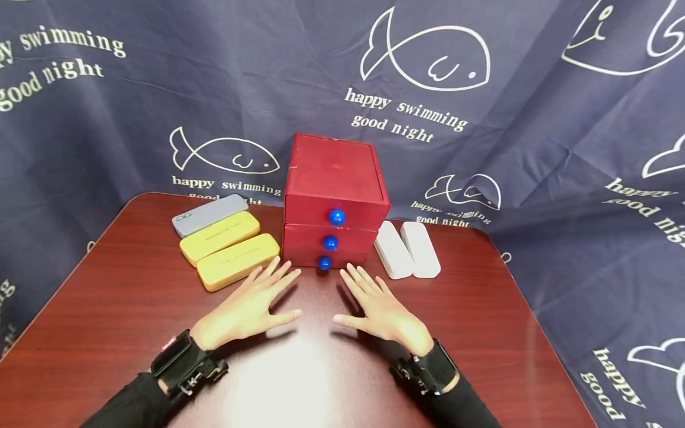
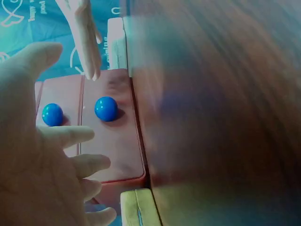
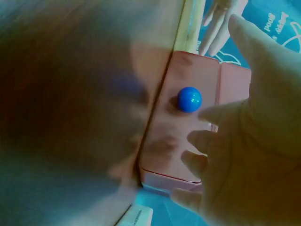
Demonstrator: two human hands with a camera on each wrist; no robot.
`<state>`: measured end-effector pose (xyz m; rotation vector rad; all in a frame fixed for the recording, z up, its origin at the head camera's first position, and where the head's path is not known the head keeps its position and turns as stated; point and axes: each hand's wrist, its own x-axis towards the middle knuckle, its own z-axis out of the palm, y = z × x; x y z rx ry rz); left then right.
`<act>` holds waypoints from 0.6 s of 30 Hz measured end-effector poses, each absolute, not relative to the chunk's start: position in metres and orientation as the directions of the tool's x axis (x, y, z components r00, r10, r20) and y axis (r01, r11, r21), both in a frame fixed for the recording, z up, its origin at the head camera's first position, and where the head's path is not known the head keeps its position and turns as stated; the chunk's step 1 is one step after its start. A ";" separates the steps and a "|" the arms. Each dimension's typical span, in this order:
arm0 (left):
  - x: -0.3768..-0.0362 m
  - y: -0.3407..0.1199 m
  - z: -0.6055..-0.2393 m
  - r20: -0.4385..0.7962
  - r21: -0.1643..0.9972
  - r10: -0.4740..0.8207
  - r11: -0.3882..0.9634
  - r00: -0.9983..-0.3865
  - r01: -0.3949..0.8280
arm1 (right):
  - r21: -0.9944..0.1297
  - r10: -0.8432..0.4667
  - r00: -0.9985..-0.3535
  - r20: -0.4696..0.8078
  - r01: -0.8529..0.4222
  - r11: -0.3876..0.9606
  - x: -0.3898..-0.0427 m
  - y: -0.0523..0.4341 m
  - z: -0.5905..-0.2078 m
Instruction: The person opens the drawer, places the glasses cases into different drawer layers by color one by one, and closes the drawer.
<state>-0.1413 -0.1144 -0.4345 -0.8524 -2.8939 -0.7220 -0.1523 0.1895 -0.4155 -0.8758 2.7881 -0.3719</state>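
Both hands flat on the bench (image 1: pixel 107 333), fingers spread wide, holding nothing: left hand (image 1: pixel 248 309), right hand (image 1: pixel 382 309). Red drawer box (image 1: pixel 334 199) stands mid-bench toward the far edge, just beyond the fingertips; drawers closed.

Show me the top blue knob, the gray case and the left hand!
top blue knob (image 1: pixel 336 216): head view, middle of the ball.
gray case (image 1: pixel 210 214): head view, its lid.
left hand (image 1: pixel 251 308): head view, back of the hand.

Red drawer box (image 1: pixel 333 178), blue knobs (image 1: pixel 336 216), two yellow cases (image 1: pixel 229 249), fish-printed navy cloth (image 1: pixel 535 107).
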 end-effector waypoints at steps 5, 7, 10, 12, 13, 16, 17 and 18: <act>-0.153 -0.121 -0.416 0.359 0.459 0.414 0.702 -0.836 0.545 | -0.384 -0.616 -0.785 -0.065 -0.550 0.742 -0.157 0.196 -0.402; -0.161 -0.125 -0.399 0.401 0.538 0.342 0.663 -0.850 0.521 | -0.424 -0.613 -0.790 -0.023 -0.548 0.721 -0.157 0.198 -0.392; -0.176 -0.129 -0.367 0.382 0.683 0.252 0.571 -0.889 0.455 | -0.452 -0.595 -0.800 0.076 -0.559 0.695 -0.159 0.196 -0.373; -0.189 -0.128 -0.343 0.343 0.778 0.216 0.480 -0.914 0.406 | -0.437 -0.582 -0.795 0.171 -0.591 0.678 -0.161 0.193 -0.360; -0.196 -0.127 -0.331 0.329 0.812 0.207 0.436 -0.921 0.388 | -0.419 -0.578 -0.784 0.225 -0.614 0.669 -0.163 0.191 -0.354; -0.218 -0.120 -0.300 0.244 0.883 0.179 0.365 -0.953 0.295 | -0.345 -0.573 -0.726 0.381 -0.687 0.640 -0.170 0.184 -0.338; -0.226 -0.118 -0.292 0.218 0.896 0.175 0.355 -0.960 0.268 | -0.319 -0.572 -0.705 0.419 -0.704 0.635 -0.172 0.182 -0.333; -0.232 -0.116 -0.285 0.183 0.903 0.168 0.360 -0.969 0.233 | -0.295 -0.569 -0.687 0.452 -0.718 0.631 -0.174 0.179 -0.328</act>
